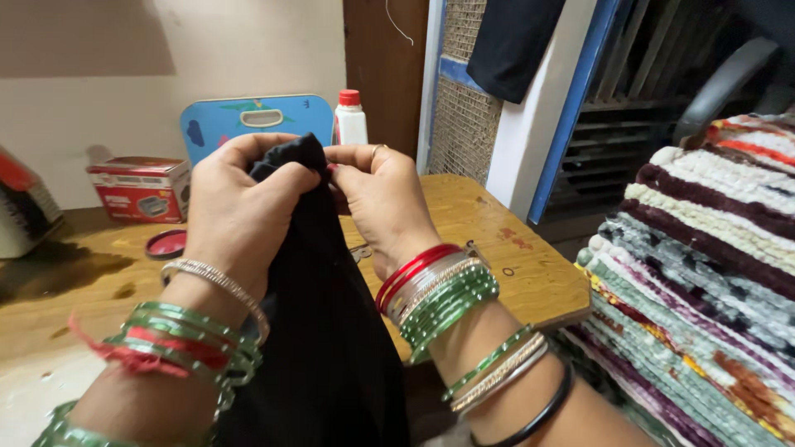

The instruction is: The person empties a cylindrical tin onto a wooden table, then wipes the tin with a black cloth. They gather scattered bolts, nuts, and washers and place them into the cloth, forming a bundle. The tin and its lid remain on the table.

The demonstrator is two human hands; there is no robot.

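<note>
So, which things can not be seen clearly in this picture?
- Head view: the top of the black cloth is hidden inside the left hand and right hand; any needle or thread cannot be made out.
- The cloth's lower end is cut off by the bottom edge.
- The metal part on the wooden table is mostly hidden behind the cloth.
- The blue board is partly hidden behind the hands.

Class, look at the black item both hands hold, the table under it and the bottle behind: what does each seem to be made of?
Black item: soft matte cloth, as it folds and drapes. Table: probably varnished wood, showing grain and a worn sheen. Bottle: likely white plastic with a red cap, smooth and opaque.
</note>
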